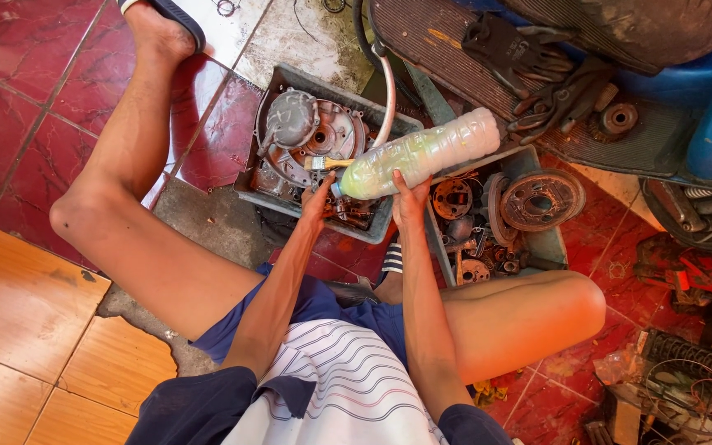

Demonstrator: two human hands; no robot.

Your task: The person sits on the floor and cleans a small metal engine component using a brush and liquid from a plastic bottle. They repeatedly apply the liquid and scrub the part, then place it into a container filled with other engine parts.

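Observation:
I sit on the floor with my knees apart. My right hand (pixel 409 198) grips a clear plastic bottle (pixel 422 152) of pale greenish liquid, held nearly flat with its neck pointing left. My left hand (pixel 319 200) is at the bottle's blue cap end, fingers closed on the neck. Just past the neck lies a small brush (pixel 327 163) over a grey engine cover (pixel 311 136) in a grey tray (pixel 269 194).
A second tray (pixel 550 243) at the right holds a round metal disc (pixel 541 198) and several small parts. Black gloves (pixel 537 74) lie on a scooter footboard (pixel 447 49). Springs and cables clutter the lower right. My left foot (pixel 162 25) is at the top.

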